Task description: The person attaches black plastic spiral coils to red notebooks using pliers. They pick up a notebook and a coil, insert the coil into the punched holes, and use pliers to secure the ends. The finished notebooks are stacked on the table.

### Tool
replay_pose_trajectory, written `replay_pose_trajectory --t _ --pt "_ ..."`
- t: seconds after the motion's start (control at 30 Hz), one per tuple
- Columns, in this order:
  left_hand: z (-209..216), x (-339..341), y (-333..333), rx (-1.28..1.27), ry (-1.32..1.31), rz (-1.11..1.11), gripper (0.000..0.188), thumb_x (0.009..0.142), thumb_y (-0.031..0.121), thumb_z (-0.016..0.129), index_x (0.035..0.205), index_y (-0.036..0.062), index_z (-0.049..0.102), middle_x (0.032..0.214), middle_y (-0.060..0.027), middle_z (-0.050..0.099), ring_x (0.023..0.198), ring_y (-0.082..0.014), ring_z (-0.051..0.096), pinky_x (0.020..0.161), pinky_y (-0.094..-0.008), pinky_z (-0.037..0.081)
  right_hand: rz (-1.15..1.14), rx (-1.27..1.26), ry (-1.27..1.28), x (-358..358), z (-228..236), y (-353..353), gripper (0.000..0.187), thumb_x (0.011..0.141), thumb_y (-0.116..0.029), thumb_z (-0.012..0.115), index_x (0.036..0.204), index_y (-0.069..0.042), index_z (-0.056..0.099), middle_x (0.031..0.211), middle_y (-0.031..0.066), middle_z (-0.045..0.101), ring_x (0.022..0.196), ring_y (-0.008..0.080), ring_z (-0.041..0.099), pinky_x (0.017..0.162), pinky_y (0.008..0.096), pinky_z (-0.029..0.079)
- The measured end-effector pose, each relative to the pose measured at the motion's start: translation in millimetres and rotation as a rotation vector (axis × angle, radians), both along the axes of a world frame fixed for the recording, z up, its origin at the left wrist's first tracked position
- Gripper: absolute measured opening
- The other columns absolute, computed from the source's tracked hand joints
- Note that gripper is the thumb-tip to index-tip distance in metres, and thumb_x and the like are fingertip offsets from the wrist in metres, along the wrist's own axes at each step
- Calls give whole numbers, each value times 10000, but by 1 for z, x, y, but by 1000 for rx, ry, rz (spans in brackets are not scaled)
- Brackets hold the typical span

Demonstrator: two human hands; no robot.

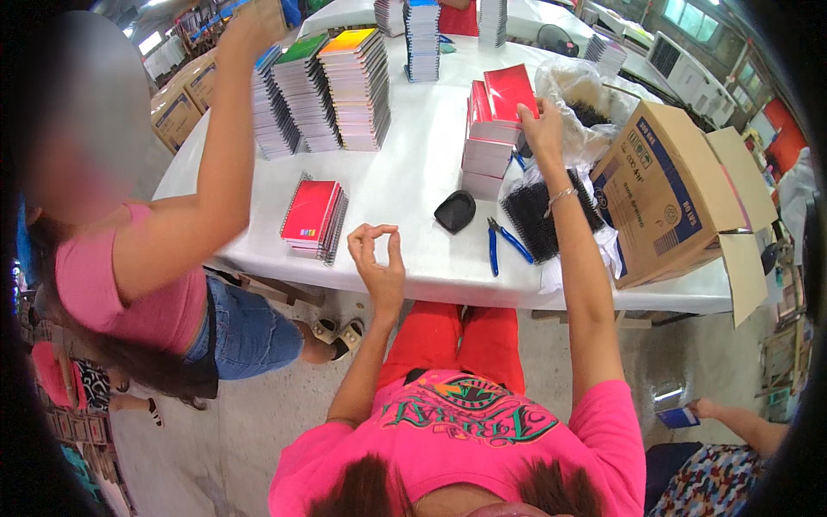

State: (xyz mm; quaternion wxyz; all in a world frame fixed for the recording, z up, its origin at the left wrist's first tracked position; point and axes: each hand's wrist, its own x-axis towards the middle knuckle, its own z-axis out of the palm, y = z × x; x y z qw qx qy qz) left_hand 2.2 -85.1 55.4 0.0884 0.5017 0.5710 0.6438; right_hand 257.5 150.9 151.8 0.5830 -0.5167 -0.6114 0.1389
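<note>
A white tabletop [405, 185] bearing an open cardboard box [668, 185] and a stack of red-covered pads [485, 157], where a person's right hand [543, 136] grasps the top red pad [508, 89].

The stack stands beyond the person's reach-side, left of the box; a black bundle of wire coils [541, 220] lies nearer, and a smaller pile of red spiral notebooks [312, 211] sits to the left. The left hand [379, 269] hovers near the tabletop's edge, thumb and finger curled toward each other, no object visible; I cannot tell whether the tips touch. The step appears to be taking the pad from the stack; the next move would call for a steady grip, keeping its pages aligned. The pad has a glossy, bright red cover. Smallest, blue-handled pliers [494, 252] lie beside the coils.
</note>
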Motion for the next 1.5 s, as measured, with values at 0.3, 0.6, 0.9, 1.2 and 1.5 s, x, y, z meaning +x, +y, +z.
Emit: replay_pose_trajectory --t 0.3,0.6,0.9,1.2,1.5 --pt "30 15 10 5 22 -204 362 905 120 675 1251 67 583 1210 -120 539 1127 -259 522 965 -405 420 468 -89 714 -80 -40 -147 332 905 -48 657 1219 -31 550 1083 36 636 957 119 593 860 287 484" --pt "24 7 20 -171 141 -494 300 960 158 580 1224 17 567 1064 -163 643 1001 -325 614 882 -420 424 579 -422 726 -112 -125 -202 411 892 -3 661 1282 -27 532 1132 60 652 1055 151 610 955 303 472" --pt "39 -5 10 -283 783 -382 256 900 22 526 1135 93 599 1039 -83 623 1027 -287 583 973 -529 350 72 -144 192 6 -108 -180 230 863 5 638 1090 -34 641 1036 57 636 921 160 592 849 297 485" --pt "3 -2 17 -391 934 -319 347 842 -7 531 1162 124 561 1127 -70 555 1175 -318 489 1092 -670 210 -498 -258 -529 107 -130 -169 272 862 -144 693 1125 -92 647 1118 119 566 1060 312 559 930 472 425" --pt "-2 12 16 -292 742 -297 487 797 462 735 1043 67 593 1098 -97 551 1164 -337 465 1067 -698 209 -458 -253 -636 111 -141 -166 228 857 -165 706 1067 -97 652 1062 85 587 1047 304 554 890 477 399"
